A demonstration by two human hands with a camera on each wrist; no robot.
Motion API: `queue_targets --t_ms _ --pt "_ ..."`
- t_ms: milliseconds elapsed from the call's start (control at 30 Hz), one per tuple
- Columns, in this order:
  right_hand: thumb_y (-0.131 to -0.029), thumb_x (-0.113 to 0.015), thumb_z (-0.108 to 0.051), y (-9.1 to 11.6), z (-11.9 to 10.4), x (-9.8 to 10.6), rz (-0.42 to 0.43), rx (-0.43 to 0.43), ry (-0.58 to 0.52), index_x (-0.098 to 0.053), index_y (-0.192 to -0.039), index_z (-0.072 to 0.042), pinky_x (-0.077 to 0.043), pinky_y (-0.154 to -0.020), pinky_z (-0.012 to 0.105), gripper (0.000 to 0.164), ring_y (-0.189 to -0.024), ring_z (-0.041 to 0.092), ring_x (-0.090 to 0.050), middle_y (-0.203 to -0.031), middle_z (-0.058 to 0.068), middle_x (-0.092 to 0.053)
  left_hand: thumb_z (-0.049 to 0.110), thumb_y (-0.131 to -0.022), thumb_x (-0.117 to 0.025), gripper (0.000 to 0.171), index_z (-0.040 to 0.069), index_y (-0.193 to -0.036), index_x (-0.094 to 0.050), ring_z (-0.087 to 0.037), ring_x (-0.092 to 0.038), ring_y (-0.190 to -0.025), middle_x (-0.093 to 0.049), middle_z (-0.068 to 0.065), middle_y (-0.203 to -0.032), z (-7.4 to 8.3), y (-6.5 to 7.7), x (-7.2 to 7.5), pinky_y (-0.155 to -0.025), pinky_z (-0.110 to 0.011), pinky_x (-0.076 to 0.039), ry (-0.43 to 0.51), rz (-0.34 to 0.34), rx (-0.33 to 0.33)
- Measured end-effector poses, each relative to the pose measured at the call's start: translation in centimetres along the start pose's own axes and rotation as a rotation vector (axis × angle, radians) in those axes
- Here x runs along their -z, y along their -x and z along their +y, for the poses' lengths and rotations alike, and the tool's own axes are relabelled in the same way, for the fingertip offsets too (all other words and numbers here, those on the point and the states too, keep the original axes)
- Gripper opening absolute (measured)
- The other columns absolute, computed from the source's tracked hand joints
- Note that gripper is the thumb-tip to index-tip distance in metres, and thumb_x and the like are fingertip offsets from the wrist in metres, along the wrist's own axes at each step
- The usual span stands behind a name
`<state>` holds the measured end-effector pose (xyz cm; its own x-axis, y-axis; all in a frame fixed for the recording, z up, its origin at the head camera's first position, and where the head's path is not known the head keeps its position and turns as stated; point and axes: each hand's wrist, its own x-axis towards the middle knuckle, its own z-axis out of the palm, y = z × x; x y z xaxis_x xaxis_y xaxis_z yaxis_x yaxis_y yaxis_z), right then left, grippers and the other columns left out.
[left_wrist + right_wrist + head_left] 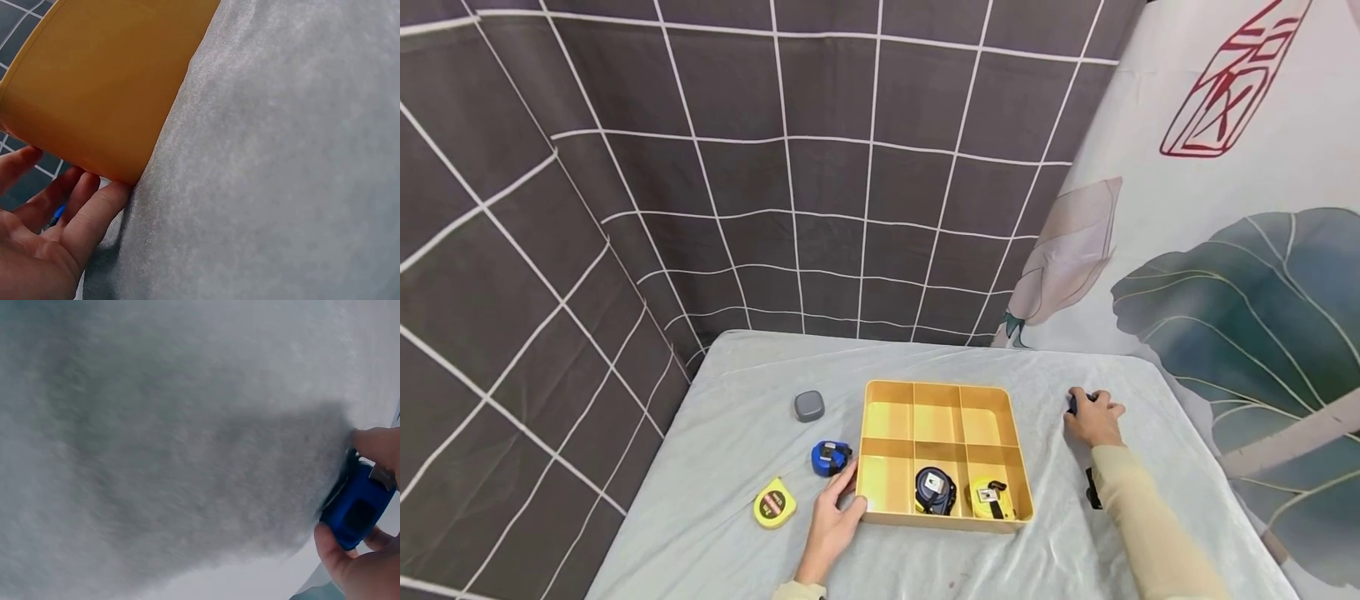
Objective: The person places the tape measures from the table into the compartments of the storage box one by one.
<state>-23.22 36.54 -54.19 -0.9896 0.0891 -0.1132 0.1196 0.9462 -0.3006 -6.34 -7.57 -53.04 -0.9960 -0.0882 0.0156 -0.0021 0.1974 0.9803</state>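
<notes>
At the right side of the table my right hand (1097,419) grips a blue tape measure (357,503) between thumb and fingers, close over the cloth. In the head view only a dark bit of it shows under the fingers. My left hand (835,521) rests its fingertips against the left wall and front corner of a yellow divided box (951,522). Two front compartments of the box hold tape measures: a dark blue one (935,492) in the middle and a yellow one (991,497) at the right.
Left of the box lie a blue tape measure (830,457), a yellow tape measure (773,504) and a grey rounded-square object (808,406). A pale wrinkled cloth (760,375) covers the table. Dark gridded curtain (827,175) stands behind, a printed one (1225,283) at right.
</notes>
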Motion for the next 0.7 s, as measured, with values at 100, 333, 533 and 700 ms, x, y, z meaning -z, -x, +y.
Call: queue_targets --t_ms 100,333,533,700 --pt "-0.087 -0.048 -0.018 -0.2 0.0 0.5 -0.053 -0.007 0.016 -0.033 -0.129 -0.001 -0.035 -0.070 0.064 0.048 -0.101 0.066 -0.017 -0.117 0.046 -0.018 -0.004 -0.075 -0.058 0.056 -0.002 -0.130 -0.049 -0.024 -0.050 -0.116 -0.049 -0.016 -0.132 -0.7 -0.1 -0.1 -0.097 -0.029 -0.039 0.001 0.004 -0.003" --pt "-0.088 -0.041 -0.023 -0.6 0.2 0.4 -0.206 -0.049 0.006 -0.037 -0.123 -0.006 -0.037 -0.067 0.062 0.040 -0.090 0.060 -0.027 -0.111 0.043 -0.020 0.000 -0.075 -0.060 0.056 0.007 -0.130 -0.052 -0.018 -0.052 -0.114 -0.051 -0.008 -0.132 -4.0 -0.6 -0.8 -0.095 -0.019 -0.038 -0.015 0.038 -0.002" --pt "-0.086 -0.045 -0.026 -1.2 0.5 -0.2 -0.188 -0.087 -0.021 -0.040 -0.120 -0.006 -0.035 -0.071 0.065 0.040 -0.092 0.064 -0.026 -0.111 0.044 -0.020 0.003 -0.074 -0.060 0.056 0.007 -0.129 -0.053 -0.018 -0.051 -0.116 -0.053 -0.007 -0.130 -4.4 -0.4 -0.8 -0.096 -0.018 -0.036 -0.034 0.061 -0.020" --pt "-0.084 -0.048 -0.027 -1.3 0.5 -0.3 -0.176 -0.127 -0.046 -0.039 -0.122 -0.006 -0.035 -0.070 0.065 0.045 -0.094 0.066 -0.023 -0.112 0.044 -0.018 0.003 -0.075 -0.059 0.056 0.007 -0.130 -0.052 -0.019 -0.051 -0.116 -0.052 -0.008 -0.131 -4.2 -0.5 -0.9 -0.097 -0.020 -0.036 -0.049 0.052 -0.025"
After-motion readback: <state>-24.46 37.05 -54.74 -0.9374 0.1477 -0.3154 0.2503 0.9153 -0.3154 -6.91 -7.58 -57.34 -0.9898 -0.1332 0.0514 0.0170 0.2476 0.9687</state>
